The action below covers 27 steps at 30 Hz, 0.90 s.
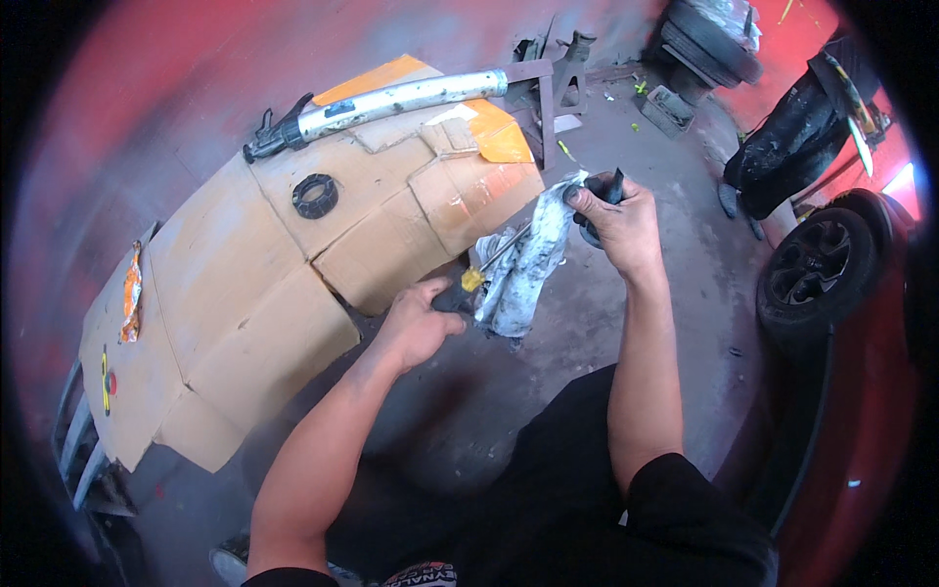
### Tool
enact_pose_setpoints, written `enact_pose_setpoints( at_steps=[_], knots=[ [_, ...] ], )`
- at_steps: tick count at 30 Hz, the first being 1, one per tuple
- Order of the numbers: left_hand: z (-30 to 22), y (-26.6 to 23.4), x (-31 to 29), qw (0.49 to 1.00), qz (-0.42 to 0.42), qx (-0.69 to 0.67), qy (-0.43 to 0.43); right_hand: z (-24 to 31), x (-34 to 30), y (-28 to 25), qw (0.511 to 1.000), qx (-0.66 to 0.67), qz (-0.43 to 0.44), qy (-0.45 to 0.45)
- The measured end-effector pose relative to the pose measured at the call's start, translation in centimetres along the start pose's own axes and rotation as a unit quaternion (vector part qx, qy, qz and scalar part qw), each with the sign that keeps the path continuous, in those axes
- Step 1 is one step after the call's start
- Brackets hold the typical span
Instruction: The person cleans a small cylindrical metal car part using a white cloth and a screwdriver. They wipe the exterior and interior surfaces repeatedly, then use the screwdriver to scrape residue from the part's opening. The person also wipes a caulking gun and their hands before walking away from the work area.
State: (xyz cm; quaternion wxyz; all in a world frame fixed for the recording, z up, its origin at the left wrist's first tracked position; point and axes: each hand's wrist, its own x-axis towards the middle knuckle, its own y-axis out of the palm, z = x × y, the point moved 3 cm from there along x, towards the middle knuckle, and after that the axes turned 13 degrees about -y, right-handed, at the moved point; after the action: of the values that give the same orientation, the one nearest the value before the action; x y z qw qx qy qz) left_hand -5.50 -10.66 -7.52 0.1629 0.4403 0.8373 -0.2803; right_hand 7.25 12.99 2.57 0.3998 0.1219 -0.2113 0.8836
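My right hand (pixel 626 230) is closed at the upper end of a white rag (pixel 528 269) with grey stains, and a black curved piece (pixel 614 188) shows at the same fingers. The rag hangs down toward my left hand (pixel 416 323). That hand is closed around something dark at the rag's lower left, whose kind I cannot make out. Beside the rag, a thin metal rod (pixel 509 243) slants down to a yellow end (pixel 472 280) just above my left fingers. What lies behind the rag is hidden.
Left of my hands is a cardboard-covered surface (pixel 225 274) with a silver tube-shaped tool (pixel 391 103), a black ring (pixel 315 197) and an orange wrapper (pixel 131 293). A red car's wheel (pixel 817 269) stands at right. A person's dark-clad legs (pixel 792 147) and stacked tires (pixel 704 49) are farther back.
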Motion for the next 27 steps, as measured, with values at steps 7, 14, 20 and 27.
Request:
enact_pose_setpoints(
  at_steps=[7,14,20,27],
  knots=[
    [-0.2,0.8,-0.2,0.989,0.061,-0.12,0.057,-3.3,1.0,-3.3,0.75,0.553,-0.307,0.195],
    [-2.8,1.5,-4.5,0.993,0.08,-0.085,0.011,-1.4,0.3,-2.1,0.743,0.593,-0.248,0.187],
    [-4.0,1.5,-6.7,0.995,-0.003,0.005,0.104,-3.7,0.9,-2.4,0.684,0.695,-0.17,0.145],
    [-4.6,2.1,-7.9,0.993,-0.015,0.078,0.091,-2.9,0.4,-1.2,0.823,0.513,-0.171,0.173]
  ],
)
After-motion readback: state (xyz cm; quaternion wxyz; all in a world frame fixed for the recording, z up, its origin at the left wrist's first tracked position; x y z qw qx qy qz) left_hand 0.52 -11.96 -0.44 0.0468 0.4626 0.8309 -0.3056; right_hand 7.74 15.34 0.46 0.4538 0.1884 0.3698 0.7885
